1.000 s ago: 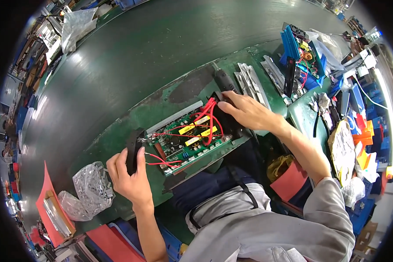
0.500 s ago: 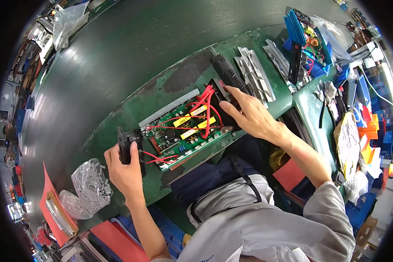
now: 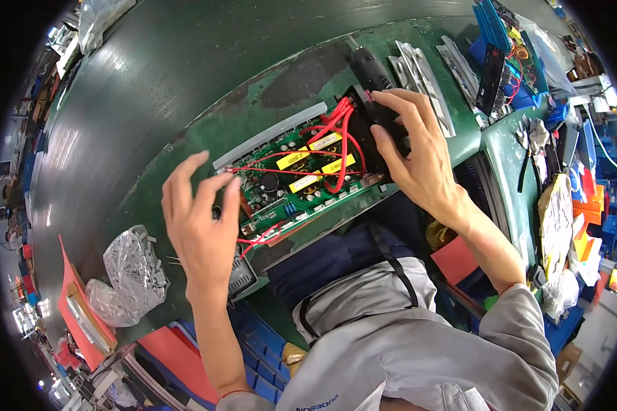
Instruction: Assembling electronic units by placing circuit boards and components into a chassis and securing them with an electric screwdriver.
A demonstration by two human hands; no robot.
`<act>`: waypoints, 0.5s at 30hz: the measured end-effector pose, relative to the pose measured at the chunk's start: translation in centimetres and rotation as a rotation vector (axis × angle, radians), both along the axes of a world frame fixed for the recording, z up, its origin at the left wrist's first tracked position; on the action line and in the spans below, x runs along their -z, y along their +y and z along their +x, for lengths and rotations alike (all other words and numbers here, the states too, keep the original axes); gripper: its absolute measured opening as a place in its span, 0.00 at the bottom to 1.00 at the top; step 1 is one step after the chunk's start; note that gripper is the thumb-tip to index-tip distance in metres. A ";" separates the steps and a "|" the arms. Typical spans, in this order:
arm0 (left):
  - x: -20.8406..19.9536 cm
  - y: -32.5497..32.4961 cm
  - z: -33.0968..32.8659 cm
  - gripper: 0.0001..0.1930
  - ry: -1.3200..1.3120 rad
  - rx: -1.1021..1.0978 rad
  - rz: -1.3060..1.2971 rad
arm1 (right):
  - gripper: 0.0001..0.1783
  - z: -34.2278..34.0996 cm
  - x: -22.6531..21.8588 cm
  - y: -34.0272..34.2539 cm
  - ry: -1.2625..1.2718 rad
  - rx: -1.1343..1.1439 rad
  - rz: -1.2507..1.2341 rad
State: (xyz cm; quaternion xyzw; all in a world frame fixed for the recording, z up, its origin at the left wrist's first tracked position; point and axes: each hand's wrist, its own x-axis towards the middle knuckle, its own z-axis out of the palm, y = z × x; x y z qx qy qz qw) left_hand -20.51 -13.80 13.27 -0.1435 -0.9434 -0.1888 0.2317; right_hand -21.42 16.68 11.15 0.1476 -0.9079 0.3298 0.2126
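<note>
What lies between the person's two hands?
In the head view, a green circuit board with red wires and yellow parts lies between the left hand and right hand. A black panel sits at its right end.

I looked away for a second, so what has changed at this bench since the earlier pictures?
The left hand has moved up toward the circuit board; its fingers are spread, seemingly having let go of the left end panel, now mostly hidden beneath. The right hand remains at the right end panel. The board, power screwdriver and metal strips lie as before, though the view shifted.
</note>
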 end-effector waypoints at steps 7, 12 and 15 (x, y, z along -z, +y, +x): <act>-0.9 0.4 0.4 0.06 -0.109 0.124 -0.130 | 0.19 0.8 -0.4 0.4 0.088 -0.004 0.017; -2.2 0.3 2.0 0.09 -0.137 0.196 -0.053 | 0.17 2.8 -1.1 0.7 0.079 -0.055 -0.001; -2.3 0.7 2.0 0.13 -0.165 0.284 -0.015 | 0.18 4.0 -1.3 0.9 0.107 -0.133 0.059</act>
